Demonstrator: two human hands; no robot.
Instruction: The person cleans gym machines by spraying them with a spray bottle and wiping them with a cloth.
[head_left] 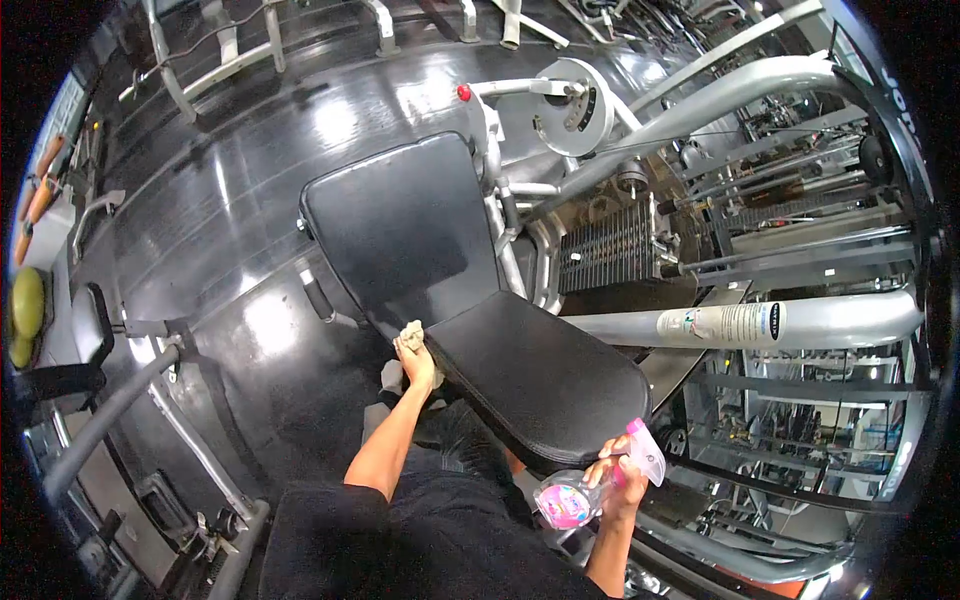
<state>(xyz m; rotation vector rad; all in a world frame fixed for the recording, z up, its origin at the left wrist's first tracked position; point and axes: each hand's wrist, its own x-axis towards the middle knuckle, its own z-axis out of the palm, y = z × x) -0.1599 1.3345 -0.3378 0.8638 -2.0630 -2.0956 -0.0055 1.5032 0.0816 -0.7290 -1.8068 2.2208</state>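
In my left hand [416, 368] is a crumpled pale cloth [412, 335], gripped close to the near edge where the black backrest pad [405, 220] meets the seat pad [545, 375]. A clear spray bottle [568, 503] with a pink label and a pink-and-clear trigger head is held in my right hand [618, 480], beside the rounded end of the seat. My right fingers wrap around its neck. The backrest has a darker, shiny patch on its lower part. Both pads belong to a grey-framed exercise machine.
A thick silver tube [620, 325] with a label runs right from the seat. Behind it stands a weight stack [610, 250], with a round cam [575, 105] above. Another machine's bars [110, 420] are at the left. The glossy dark floor [240, 220] reflects lights.
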